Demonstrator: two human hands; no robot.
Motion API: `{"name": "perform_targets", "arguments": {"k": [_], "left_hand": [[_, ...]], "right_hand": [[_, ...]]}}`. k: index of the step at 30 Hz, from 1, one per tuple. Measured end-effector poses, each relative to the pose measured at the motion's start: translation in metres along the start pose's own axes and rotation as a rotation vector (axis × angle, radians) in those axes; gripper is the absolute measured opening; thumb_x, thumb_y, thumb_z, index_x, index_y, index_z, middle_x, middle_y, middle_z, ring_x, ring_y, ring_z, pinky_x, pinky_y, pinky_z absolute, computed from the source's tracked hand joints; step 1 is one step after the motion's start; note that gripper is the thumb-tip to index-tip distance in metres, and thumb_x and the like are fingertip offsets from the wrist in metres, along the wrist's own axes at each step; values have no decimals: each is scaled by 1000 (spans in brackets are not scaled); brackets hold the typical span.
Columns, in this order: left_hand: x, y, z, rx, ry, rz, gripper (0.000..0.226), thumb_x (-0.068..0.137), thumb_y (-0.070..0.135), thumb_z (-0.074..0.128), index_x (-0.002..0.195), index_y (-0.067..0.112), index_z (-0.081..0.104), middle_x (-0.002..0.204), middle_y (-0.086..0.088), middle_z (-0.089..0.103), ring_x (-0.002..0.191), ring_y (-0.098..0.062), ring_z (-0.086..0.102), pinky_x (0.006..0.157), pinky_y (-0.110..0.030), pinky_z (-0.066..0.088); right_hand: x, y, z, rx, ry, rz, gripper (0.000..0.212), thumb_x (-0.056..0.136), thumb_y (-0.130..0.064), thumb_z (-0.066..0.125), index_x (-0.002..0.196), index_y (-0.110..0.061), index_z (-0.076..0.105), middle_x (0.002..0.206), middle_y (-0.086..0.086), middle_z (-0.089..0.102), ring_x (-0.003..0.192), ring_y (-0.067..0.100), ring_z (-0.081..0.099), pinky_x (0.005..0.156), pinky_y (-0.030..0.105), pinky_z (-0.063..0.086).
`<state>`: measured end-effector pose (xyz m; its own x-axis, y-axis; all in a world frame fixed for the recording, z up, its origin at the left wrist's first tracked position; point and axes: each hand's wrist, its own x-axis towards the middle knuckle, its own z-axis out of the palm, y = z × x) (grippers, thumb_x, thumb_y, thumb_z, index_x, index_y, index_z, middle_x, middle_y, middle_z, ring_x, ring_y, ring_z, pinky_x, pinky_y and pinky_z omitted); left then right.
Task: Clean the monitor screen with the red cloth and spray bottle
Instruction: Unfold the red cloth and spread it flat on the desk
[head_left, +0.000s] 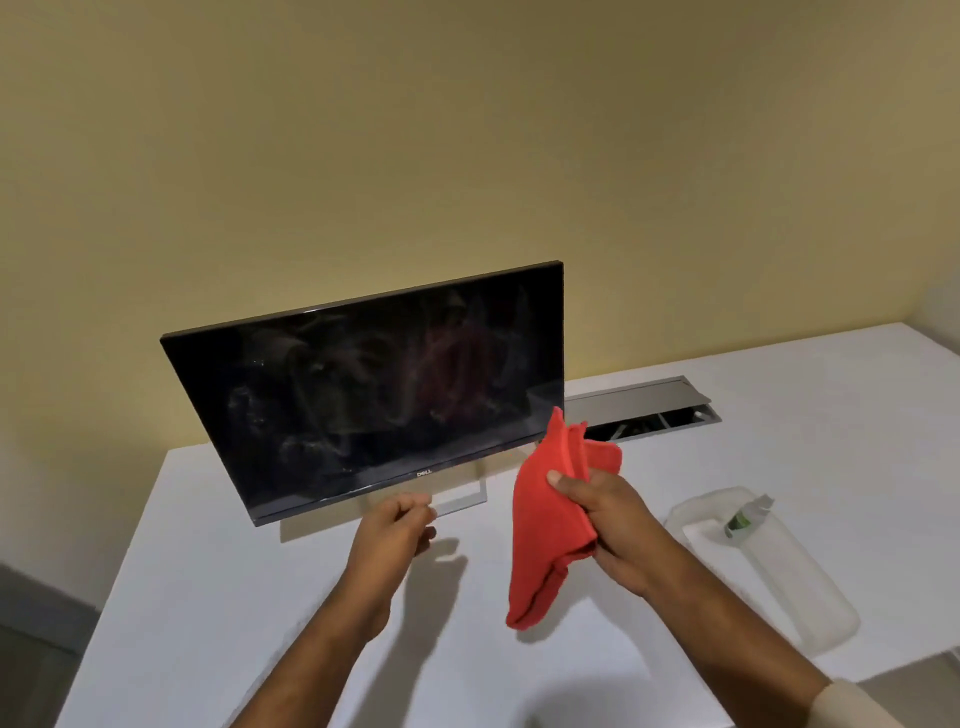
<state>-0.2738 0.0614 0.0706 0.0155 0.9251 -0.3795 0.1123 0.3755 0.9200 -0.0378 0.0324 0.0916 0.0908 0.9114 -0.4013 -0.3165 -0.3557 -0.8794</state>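
A black monitor (363, 395) stands on a white desk (208, 597), its dark screen streaked with smears. My right hand (605, 519) grips a folded red cloth (545, 530) that hangs in the air just right of the monitor's lower corner. My left hand (395, 530) hovers above the desk below the monitor's bottom edge, fingers loosely curled and holding nothing. A small clear spray bottle (745, 517) with a green label lies in a translucent plastic tray (800, 587) at the right.
An open grey cable hatch (649, 410) is set into the desk behind the cloth. A yellow wall rises behind the monitor. The desk's left edge drops to a grey floor (36, 623).
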Motion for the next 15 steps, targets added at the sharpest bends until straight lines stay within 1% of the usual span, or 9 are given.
{"name": "perform_targets", "arguments": {"k": [3, 5, 7, 8, 10, 11, 12, 13, 15], "left_hand": [[-22, 6, 30, -31, -50, 68, 12, 93, 14, 61, 91, 17, 73, 91, -5, 72, 90, -21, 73, 75, -23, 57], [-34, 13, 53, -71, -115, 98, 12, 92, 14, 63, 92, 18, 74, 94, -4, 75, 88, -19, 74, 73, -22, 57], [-43, 16, 75, -61, -187, 107, 10, 92, 21, 66, 97, 19, 74, 96, -5, 76, 90, -20, 73, 80, -28, 58], [-46, 17, 84, -41, -209, 108, 12, 91, 27, 66, 98, 19, 73, 96, -5, 76, 90, -19, 72, 82, -29, 58], [-51, 17, 95, -36, -221, 94, 20, 90, 34, 68, 98, 17, 72, 92, -4, 77, 84, -18, 73, 76, -25, 57], [-52, 16, 97, -51, -222, 83, 23, 88, 36, 70, 97, 14, 72, 91, -7, 77, 84, -20, 73, 75, -25, 57], [-53, 15, 97, -71, -229, 70, 25, 87, 35, 72, 97, 11, 73, 92, -11, 77, 86, -25, 74, 77, -29, 59], [-53, 14, 96, -91, -243, 57, 25, 86, 31, 74, 98, 8, 73, 94, -14, 77, 88, -30, 74, 80, -33, 60], [-54, 9, 94, -113, -266, 51, 20, 85, 18, 75, 101, 5, 73, 95, -18, 76, 89, -33, 74, 82, -36, 60]], "right_hand": [[-2, 0, 5, -252, 92, -72, 32, 94, -25, 64, 122, -10, 64, 108, 12, 72, 101, 30, 68, 89, 49, 57], [-5, 1, 9, -341, 106, -119, 29, 95, -30, 62, 119, -15, 65, 106, 9, 72, 99, 29, 69, 90, 51, 56], [-9, 1, 11, -358, 79, -142, 26, 97, -34, 57, 115, -17, 68, 102, 6, 74, 96, 25, 71, 90, 48, 57], [-10, 1, 10, -358, 54, -139, 27, 99, -35, 54, 112, -17, 69, 100, 5, 75, 94, 24, 72, 90, 46, 57], [-12, 3, 7, -361, -12, -94, 33, 102, -39, 47, 106, -17, 72, 98, 5, 76, 95, 23, 73, 91, 42, 57], [-13, 3, 5, -370, -50, -59, 36, 103, -40, 44, 104, -17, 72, 99, 5, 76, 96, 23, 72, 89, 40, 57], [-14, 4, 2, -382, -90, -30, 38, 104, -39, 42, 103, -16, 72, 99, 6, 76, 96, 24, 72, 85, 36, 58], [-15, 5, -1, -389, -126, -16, 38, 105, -36, 41, 102, -15, 72, 98, 6, 76, 94, 25, 72, 78, 33, 57], [-16, 8, -6, -377, -166, -16, 32, 104, -24, 44, 100, -14, 74, 92, 8, 77, 86, 25, 73, 67, 27, 55]]}}
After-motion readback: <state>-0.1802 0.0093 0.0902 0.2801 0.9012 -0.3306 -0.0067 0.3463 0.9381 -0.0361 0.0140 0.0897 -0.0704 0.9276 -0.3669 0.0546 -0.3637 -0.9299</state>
